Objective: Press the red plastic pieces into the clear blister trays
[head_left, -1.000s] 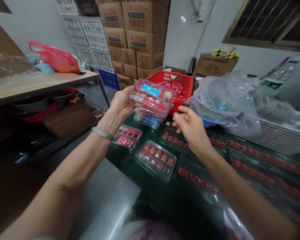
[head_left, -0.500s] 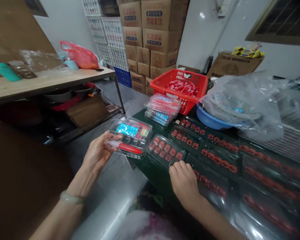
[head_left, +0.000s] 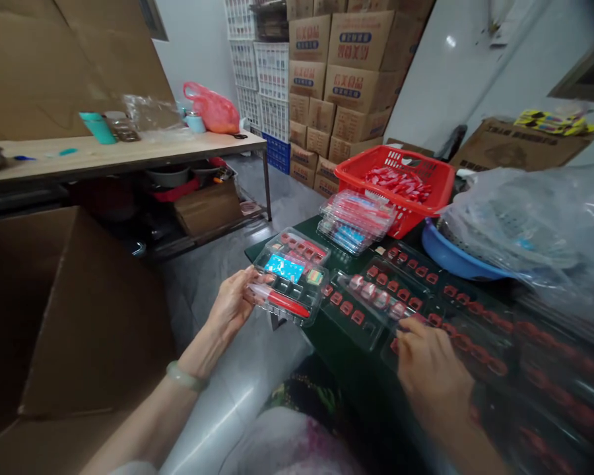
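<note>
My left hand (head_left: pixel 230 300) is closed on the near-left edge of a clear plastic box (head_left: pixel 293 289) over the table's corner. Inside it show a flat blue packet (head_left: pixel 284 268), a long red-and-clear utensil (head_left: pixel 282 300), a small striped piece and dark compartments. My right hand (head_left: pixel 433 369), slightly blurred, pinches the right end of a clear plastic strip (head_left: pixel 379 299) with a row of red pieces in it. That strip sits tilted over a clear tray (head_left: pixel 354 323) with more red pieces. Beyond the box lies another clear tray (head_left: pixel 304 243) with red pieces.
Stacked clear boxes (head_left: pixel 354 221) stand beside a red basket (head_left: pixel 396 178) full of red-and-white packets. A blue basin (head_left: pixel 460 254) under plastic film is to the right. An open carton (head_left: pixel 74 316) is at lower left, below a wooden table (head_left: pixel 163 150).
The view has swung left, so things appear further right. My right hand has lifted the strip of red pieces, which now slants over its tray. My left hand still holds the box.
</note>
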### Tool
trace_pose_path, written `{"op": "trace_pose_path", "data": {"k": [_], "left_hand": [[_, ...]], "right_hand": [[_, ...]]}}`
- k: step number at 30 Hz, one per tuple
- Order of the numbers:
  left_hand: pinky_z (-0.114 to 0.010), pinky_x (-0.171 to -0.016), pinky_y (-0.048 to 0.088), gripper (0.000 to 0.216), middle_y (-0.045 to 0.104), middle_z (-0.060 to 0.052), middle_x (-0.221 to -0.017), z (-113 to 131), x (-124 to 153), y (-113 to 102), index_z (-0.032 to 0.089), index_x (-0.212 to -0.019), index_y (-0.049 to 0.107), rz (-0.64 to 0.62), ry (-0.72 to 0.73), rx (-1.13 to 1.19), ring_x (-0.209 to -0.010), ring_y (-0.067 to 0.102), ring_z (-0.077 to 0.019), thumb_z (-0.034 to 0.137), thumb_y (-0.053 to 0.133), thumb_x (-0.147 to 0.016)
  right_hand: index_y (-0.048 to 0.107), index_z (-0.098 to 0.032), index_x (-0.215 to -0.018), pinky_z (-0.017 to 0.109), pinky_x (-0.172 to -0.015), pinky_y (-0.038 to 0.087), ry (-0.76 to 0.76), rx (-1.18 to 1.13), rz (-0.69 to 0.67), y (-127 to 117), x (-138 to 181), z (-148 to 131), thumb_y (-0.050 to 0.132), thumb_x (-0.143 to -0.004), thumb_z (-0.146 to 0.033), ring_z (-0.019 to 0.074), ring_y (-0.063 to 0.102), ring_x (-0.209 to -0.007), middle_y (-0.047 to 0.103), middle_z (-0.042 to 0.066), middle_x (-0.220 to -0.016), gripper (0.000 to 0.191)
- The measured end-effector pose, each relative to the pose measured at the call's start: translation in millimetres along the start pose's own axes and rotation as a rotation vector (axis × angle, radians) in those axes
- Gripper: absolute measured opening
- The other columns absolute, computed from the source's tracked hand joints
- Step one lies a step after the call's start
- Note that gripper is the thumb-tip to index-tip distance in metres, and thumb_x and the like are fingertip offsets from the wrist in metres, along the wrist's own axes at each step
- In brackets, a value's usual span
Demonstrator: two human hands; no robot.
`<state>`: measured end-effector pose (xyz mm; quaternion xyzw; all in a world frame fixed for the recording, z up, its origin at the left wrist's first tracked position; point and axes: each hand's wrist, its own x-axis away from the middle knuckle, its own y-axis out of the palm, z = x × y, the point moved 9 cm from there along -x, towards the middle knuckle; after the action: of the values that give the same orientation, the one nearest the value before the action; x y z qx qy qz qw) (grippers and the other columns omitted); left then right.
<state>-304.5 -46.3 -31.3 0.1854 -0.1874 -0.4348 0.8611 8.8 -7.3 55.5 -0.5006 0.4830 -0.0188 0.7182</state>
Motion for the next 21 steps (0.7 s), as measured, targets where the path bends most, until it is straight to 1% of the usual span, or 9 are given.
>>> {"op": "trace_pose_path", "data": {"k": [3,6,8,9,11,13,15,18,21], "left_hand": [[-0.023,-0.04,0.043,0.02,0.067,-0.009,-0.072,-3,2,6,0.011,-0.075,0.054,-0.009,0.002,-0.021,-0.052,0.06,-0.0166,0.03,0.06,-0.069],[-0.024,-0.04,0.043,0.021,0.067,-0.009,-0.075,-12,7,22,0.012,-0.076,0.054,-0.049,-0.029,-0.041,-0.051,0.06,-0.0171,0.032,0.059,-0.07],[-0.025,-0.04,0.043,0.021,0.066,-0.009,-0.075,-22,11,35,0.013,-0.076,0.054,-0.08,-0.076,-0.043,-0.051,0.06,-0.0173,0.033,0.059,-0.071],[-0.025,-0.041,0.043,0.021,0.066,-0.008,-0.073,-28,14,41,0.013,-0.076,0.054,-0.095,-0.101,-0.035,-0.05,0.059,-0.0167,0.033,0.059,-0.071],[-0.023,-0.042,0.042,0.019,0.063,-0.004,-0.065,-38,20,53,0.014,-0.07,0.053,-0.13,-0.151,0.001,-0.048,0.056,-0.0138,0.032,0.06,-0.069],[-0.022,-0.043,0.042,0.019,0.059,0.0,-0.058,-47,25,61,0.014,-0.064,0.052,-0.166,-0.206,0.046,-0.046,0.053,-0.0107,0.029,0.062,-0.067],[-0.022,-0.046,0.042,0.018,0.057,0.0,-0.057,-55,30,66,0.014,-0.063,0.052,-0.196,-0.262,0.07,-0.046,0.052,-0.0096,0.028,0.063,-0.066],[-0.023,-0.05,0.044,0.019,0.059,-0.002,-0.062,-61,35,69,0.013,-0.065,0.055,-0.229,-0.306,0.069,-0.051,0.055,-0.0109,0.03,0.062,-0.069],[-0.024,-0.051,0.046,0.022,0.059,-0.004,-0.063,-63,37,68,0.012,-0.069,0.057,-0.217,-0.308,0.053,-0.054,0.057,-0.0125,0.034,0.059,-0.072]], "right_hand": [[0.053,-0.02,-0.071,0.028,-0.065,0.039,0.136,-0.038,0.038,-37,-13,7,0.051,-0.078,-0.018,0.0173,0.054,-0.079,0.064,0.004,-0.09,0.008],[0.051,-0.021,-0.059,0.03,-0.064,0.04,0.334,-0.198,0.001,-66,-26,6,0.052,-0.077,-0.026,0.0179,0.055,-0.078,0.063,0.004,-0.088,0.019],[0.052,-0.021,-0.063,0.029,-0.062,0.043,0.475,-0.397,0.014,-76,-33,5,0.055,-0.075,-0.03,0.0172,0.057,-0.075,0.063,0.004,-0.087,0.015],[0.052,-0.021,-0.067,0.028,-0.061,0.044,0.546,-0.514,0.016,-74,-35,5,0.057,-0.073,-0.03,0.0169,0.058,-0.073,0.063,0.004,-0.086,0.012],[0.05,-0.021,-0.074,0.026,-0.056,0.044,0.676,-0.766,-0.061,-52,-37,4,0.06,-0.07,-0.031,0.0164,0.059,-0.07,0.064,0.004,-0.083,0.015],[0.045,-0.02,-0.073,0.023,-0.048,0.041,0.796,-1.011,-0.222,-14,-35,0,0.061,-0.069,-0.031,0.0143,0.058,-0.061,0.064,0.003,-0.076,0.02],[0.042,-0.02,-0.07,0.02,-0.041,0.035,0.899,-1.179,-0.367,22,-29,0,0.062,-0.068,-0.031,0.0109,0.052,-0.05,0.062,0.0,-0.067,0.023],[0.044,-0.018,-0.07,0.019,-0.039,0.03,0.986,-1.192,-0.471,58,-17,11,0.063,-0.066,-0.03,0.0073,0.043,-0.041,0.056,-0.004,-0.055,0.022],[0.05,-0.016,-0.069,0.019,-0.045,0.033,0.936,-1.068,-0.487,73,-11,24,0.064,-0.064,-0.029,0.0075,0.046,-0.047,0.053,-0.004,-0.056,0.019]]}}
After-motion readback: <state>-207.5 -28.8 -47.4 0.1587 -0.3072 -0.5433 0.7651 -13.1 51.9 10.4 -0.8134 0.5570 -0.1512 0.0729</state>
